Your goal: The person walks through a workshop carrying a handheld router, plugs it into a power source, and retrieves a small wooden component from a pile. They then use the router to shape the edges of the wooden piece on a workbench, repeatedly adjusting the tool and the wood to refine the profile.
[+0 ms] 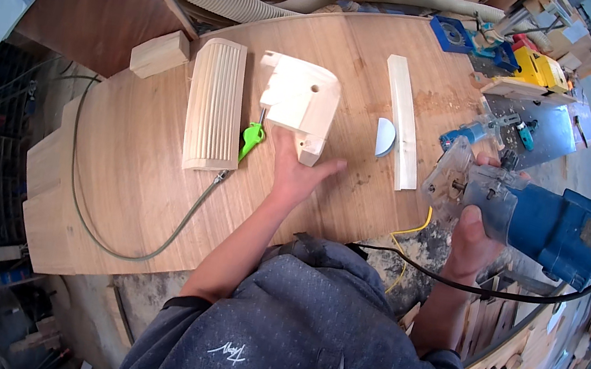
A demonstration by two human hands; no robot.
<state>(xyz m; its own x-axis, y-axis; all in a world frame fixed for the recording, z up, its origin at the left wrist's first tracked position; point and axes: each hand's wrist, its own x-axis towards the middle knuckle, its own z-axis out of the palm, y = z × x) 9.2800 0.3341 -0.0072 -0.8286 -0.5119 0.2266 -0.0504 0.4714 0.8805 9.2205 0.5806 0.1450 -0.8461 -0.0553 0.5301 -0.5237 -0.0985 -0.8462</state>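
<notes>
My right hand (472,251) grips a blue trim router (560,231) with a clear plastic base, held tilted off the right edge of the wooden table. Its bit points left, and a black cord trails from its rear. My left hand (295,175) is at the near end of a pale shaped wood block (299,94) with a drilled hole. The left thumb stretches out to the right, away from the block; the other fingers are partly hidden by it. Just left of that block lies a green air blow gun (252,136), beside a ribbed curved wood piece (214,107).
A long pale strip (402,124) and a white half-round piece (385,138) lie on the table (129,187). A plain wood block (160,55) sits at left. The air hose (140,256) loops across the near left. Another blue power tool (462,135) rests at the right edge.
</notes>
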